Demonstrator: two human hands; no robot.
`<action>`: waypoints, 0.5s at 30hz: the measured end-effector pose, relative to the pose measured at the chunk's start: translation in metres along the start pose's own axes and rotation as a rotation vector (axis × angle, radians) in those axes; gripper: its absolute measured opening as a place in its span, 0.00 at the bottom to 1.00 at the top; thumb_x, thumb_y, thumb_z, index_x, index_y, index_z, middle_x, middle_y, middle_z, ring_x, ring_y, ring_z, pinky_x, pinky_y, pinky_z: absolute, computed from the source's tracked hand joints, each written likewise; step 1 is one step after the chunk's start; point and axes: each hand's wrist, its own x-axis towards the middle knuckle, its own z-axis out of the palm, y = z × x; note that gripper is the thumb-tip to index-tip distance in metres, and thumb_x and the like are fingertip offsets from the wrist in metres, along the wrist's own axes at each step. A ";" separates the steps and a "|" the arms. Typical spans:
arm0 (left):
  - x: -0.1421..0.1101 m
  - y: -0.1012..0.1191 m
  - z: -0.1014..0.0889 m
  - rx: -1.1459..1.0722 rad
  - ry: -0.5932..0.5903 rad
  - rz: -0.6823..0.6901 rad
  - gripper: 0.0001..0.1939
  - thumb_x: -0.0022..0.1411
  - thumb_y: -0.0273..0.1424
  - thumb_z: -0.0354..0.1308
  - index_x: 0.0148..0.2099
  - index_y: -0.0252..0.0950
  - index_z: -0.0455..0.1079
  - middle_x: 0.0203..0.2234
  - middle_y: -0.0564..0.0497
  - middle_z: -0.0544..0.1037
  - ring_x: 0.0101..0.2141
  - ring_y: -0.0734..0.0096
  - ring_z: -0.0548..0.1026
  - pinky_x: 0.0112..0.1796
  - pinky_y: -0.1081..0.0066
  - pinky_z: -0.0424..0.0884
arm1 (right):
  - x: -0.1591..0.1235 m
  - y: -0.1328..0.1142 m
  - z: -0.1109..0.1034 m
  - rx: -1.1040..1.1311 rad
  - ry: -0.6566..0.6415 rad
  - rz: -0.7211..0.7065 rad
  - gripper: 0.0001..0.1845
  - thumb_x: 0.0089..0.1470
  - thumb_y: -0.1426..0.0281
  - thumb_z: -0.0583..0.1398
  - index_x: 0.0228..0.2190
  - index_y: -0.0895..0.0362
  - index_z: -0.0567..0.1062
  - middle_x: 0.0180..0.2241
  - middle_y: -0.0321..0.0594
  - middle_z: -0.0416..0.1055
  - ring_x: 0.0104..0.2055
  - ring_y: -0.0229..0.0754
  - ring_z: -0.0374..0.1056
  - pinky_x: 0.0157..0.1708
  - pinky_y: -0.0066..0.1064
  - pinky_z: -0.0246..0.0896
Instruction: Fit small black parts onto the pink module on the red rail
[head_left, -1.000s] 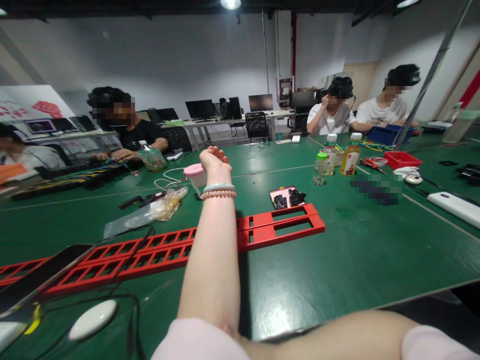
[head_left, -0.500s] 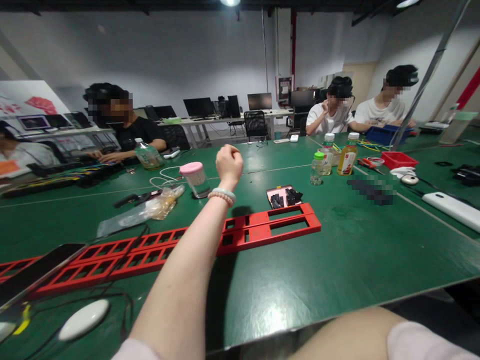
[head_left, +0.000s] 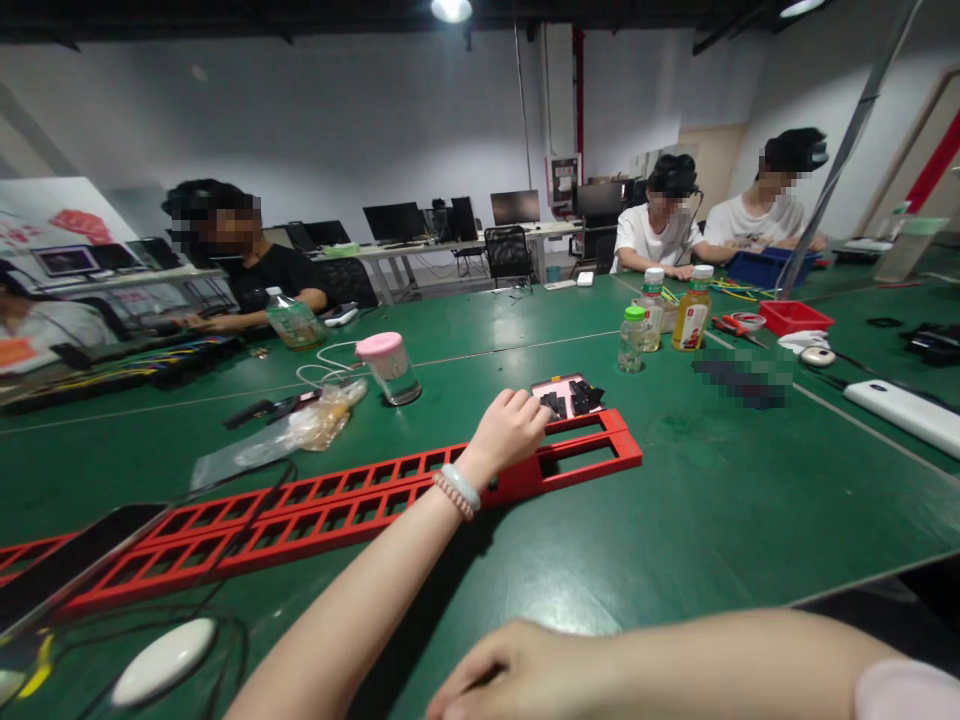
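Observation:
My left hand (head_left: 510, 430), with two bead bracelets at the wrist, rests over the right end of a long red plastic frame (head_left: 330, 505). Its fingers are curled together, and the fingertips touch small black parts (head_left: 574, 400) lying on a pink tray (head_left: 562, 384). Whether a part is pinched between them is hidden. My right forearm lies along the near table edge. My right hand (head_left: 510, 670) is loosely curled, knuckles up, with nothing visible in it.
A pink-lidded clear cup (head_left: 388, 367), a crumpled plastic bag (head_left: 300, 428), and cables lie on the green table (head_left: 712, 500). Drink bottles (head_left: 690, 310) stand at the right. A white mouse (head_left: 161, 660) sits near left. Three other people work at the far side.
My left hand came down from a raised fist above the table onto the frame's right end, reaching the black parts. My right hand slid into view at the bottom edge.

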 end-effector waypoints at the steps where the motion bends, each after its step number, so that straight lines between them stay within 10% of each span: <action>1: -0.005 0.003 0.002 0.053 0.005 -0.103 0.09 0.61 0.26 0.46 0.35 0.34 0.67 0.31 0.43 0.72 0.36 0.60 0.68 0.38 0.61 0.62 | -0.008 -0.011 -0.015 -0.032 0.048 -0.038 0.37 0.33 0.45 0.65 0.37 0.63 0.75 0.28 0.41 0.73 0.31 0.36 0.70 0.36 0.29 0.65; 5: -0.019 0.010 0.016 0.043 -0.029 -0.437 0.09 0.60 0.30 0.49 0.41 0.35 0.67 0.35 0.44 0.72 0.38 0.59 0.69 0.39 0.63 0.64 | -0.027 -0.063 -0.084 -0.494 0.376 -0.409 0.22 0.50 0.56 0.60 0.39 0.61 0.75 0.31 0.43 0.73 0.30 0.38 0.69 0.35 0.34 0.66; 9: -0.026 0.015 0.031 -0.068 -0.030 -0.493 0.12 0.63 0.29 0.46 0.46 0.34 0.67 0.42 0.44 0.72 0.43 0.61 0.70 0.44 0.64 0.65 | -0.019 -0.099 -0.156 -0.997 0.796 -0.730 0.17 0.45 0.71 0.64 0.41 0.57 0.73 0.40 0.44 0.71 0.45 0.43 0.66 0.47 0.39 0.61; 15: -0.039 0.027 0.045 -0.161 -0.026 -0.449 0.17 0.65 0.30 0.43 0.52 0.33 0.65 0.51 0.42 0.69 0.54 0.60 0.64 0.54 0.59 0.60 | 0.006 -0.106 -0.217 -1.179 0.927 -0.784 0.21 0.44 0.72 0.64 0.43 0.60 0.71 0.42 0.45 0.68 0.43 0.43 0.67 0.42 0.36 0.66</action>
